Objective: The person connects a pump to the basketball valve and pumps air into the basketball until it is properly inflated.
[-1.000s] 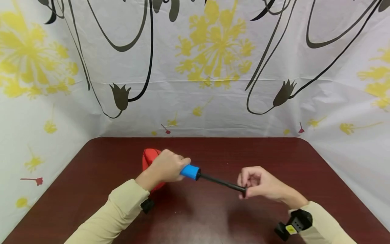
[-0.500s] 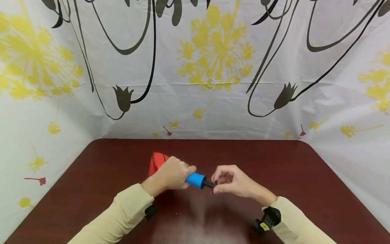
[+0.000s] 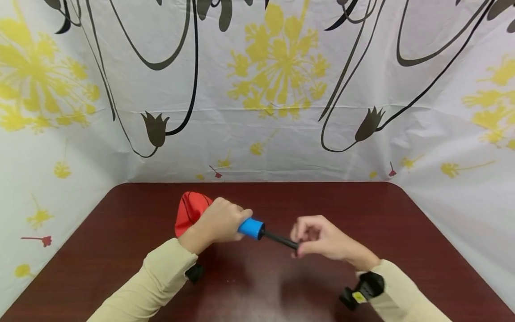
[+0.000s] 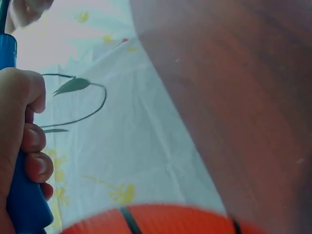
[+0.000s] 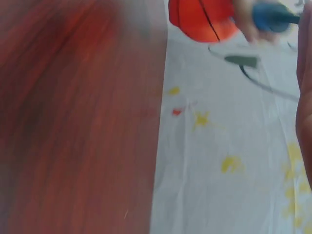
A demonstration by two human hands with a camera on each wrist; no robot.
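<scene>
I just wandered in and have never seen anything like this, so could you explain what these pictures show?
There is no robot here, just a person working bare-handed, with a small black camera worn on each wrist. The widest picture comes from the head, looking forward and down; the other two come from the left and right wrists. The left hand has its fingers curled round a blue cylinder, and the right hand pinches the end of a black rod sticking out of it; together they look like a hand pump. Behind the left hand is a red object with black lines, perhaps a soft ball; I cannot tell whether it rests on the dark reddish table. A patterned cloth hangs behind.
</scene>
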